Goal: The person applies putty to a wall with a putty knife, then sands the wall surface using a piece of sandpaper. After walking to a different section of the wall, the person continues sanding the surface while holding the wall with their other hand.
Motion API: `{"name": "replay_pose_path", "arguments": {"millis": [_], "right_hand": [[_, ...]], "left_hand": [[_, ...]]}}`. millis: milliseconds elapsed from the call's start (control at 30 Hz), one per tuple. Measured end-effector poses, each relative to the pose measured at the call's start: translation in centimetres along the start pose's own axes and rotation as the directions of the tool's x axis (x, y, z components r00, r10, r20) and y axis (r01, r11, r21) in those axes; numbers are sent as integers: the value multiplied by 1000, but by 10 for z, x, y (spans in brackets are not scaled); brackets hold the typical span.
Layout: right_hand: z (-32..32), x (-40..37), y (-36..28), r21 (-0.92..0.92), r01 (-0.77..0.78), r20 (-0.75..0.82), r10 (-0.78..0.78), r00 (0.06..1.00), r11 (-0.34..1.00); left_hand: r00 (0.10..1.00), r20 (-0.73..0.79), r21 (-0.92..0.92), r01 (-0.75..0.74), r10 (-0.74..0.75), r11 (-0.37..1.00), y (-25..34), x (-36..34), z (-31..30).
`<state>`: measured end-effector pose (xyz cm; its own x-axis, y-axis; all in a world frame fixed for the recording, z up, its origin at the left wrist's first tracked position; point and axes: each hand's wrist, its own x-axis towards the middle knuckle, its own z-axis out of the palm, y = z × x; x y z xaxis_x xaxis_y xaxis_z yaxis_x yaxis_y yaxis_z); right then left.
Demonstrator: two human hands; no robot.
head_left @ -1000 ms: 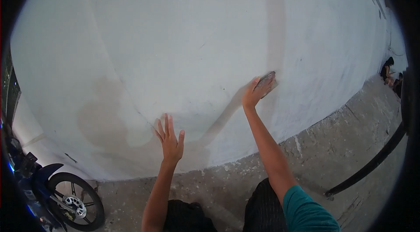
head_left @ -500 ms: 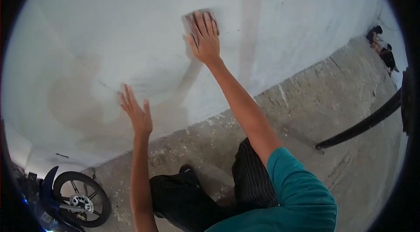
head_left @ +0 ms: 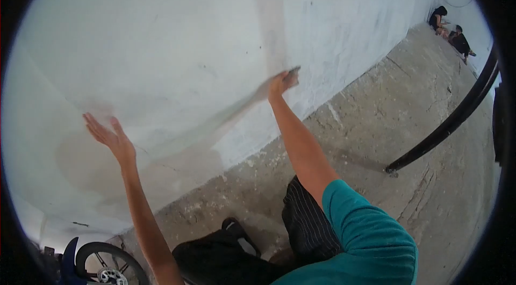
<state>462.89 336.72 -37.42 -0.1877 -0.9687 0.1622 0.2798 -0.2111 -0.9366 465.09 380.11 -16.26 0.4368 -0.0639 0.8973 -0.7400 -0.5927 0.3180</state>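
Observation:
My right hand [head_left: 277, 85] is at the white wall [head_left: 177, 22], seen edge-on, its fingers closed round a grey-brown piece of sandpaper [head_left: 293, 77]. Part of the sheet sticks out past the fingers on the right; the rest is hidden by the hand. Further left and lower, my left hand [head_left: 112, 137] has its fingers stretched out and holds nothing. Its palm faces the wall, close to the surface. Faint dark smudges and small specks mark the plaster between the two hands.
A rough concrete floor [head_left: 371, 118] meets the wall along a slanting edge. At lower left stands a motorbike wheel [head_left: 110, 263]. A curved black pole [head_left: 446, 129] rises on the right. Two people [head_left: 450, 30] sit by the far corner.
My right hand has moved down and to the right with the sandpaper, turning from flat on the wall to edge-on. My left hand has shifted left. The view has tilted slightly.

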Motion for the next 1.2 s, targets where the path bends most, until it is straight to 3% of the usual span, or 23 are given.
{"name": "replay_pose_path", "arguments": {"millis": [33,167,233,300,367,433,467,500,533,600,667,700,767,800,867,933,1000,1033,1067,1133,1167,1200], "right_hand": [[-4,-1,-13,-118,-144,-7,144,990,983],[15,6,-52,-115,-206,-41,203,978,972],[23,-10,-87,-94,209,48,-206,977,973],[25,-31,-122,-155,443,132,-425,895,883],[31,-56,-146,-103,592,220,-562,797,799],[24,-90,-174,57,762,413,-710,570,645],[24,-101,-169,101,937,580,-784,219,336],[16,-121,-176,265,923,627,-777,54,278],[12,-135,-178,325,922,649,-759,-55,212],[10,-137,-180,420,881,595,-799,-85,219],[15,-111,-190,517,841,605,-762,-230,157],[17,-92,-197,379,906,637,-763,-108,188],[15,-46,-197,107,911,509,-809,294,398],[11,-25,-195,96,850,361,-814,455,517],[11,21,-132,189,656,223,-682,696,731],[2,52,-55,14,542,209,-532,820,840],[-8,59,15,-60,247,96,-240,966,967],[-15,53,24,-135,53,47,-47,998,989],[-15,52,31,-140,49,64,-40,997,989],[-14,46,17,27,-302,59,300,952,953],[-8,34,-11,95,-164,17,163,987,982],[3,35,-20,-59,-14,-2,13,1000,998]], "left_hand": [[998,-60,13,13,-13,1000,-2,13,-1],[987,-124,1,100,-99,995,-10,27,4],[988,-110,17,114,-111,993,-26,19,17],[988,-148,191,58,-30,980,-41,8,33],[987,-156,258,65,-25,964,-41,8,39],[987,-159,331,73,-21,941,-41,10,41],[989,-147,315,67,-21,947,-40,9,40],[990,-137,299,61,-21,952,-39,8,37],[991,-132,299,68,-29,952,-41,6,35],[992,-70,378,-72,106,923,-47,6,27],[993,-17,436,-100,119,894,-50,8,13],[992,31,494,-122,122,861,-54,8,8],[990,-27,437,-111,136,893,-65,8,7],[987,-72,380,-109,147,918,-68,7,7],[992,-54,385,-84,113,919,-68,8,4],[998,38,395,-52,40,917,-69,8,-1],[998,65,396,-49,26,917,-68,10,-3],[995,103,402,-51,10,914,-68,9,-7],[995,105,417,-42,-2,908,-67,9,-9],[991,132,386,-38,-15,922,-63,10,-8],[991,134,384,-28,-26,923,-64,10,-8],[990,137,391,-18,-39,920,-64,10,-9]]}}
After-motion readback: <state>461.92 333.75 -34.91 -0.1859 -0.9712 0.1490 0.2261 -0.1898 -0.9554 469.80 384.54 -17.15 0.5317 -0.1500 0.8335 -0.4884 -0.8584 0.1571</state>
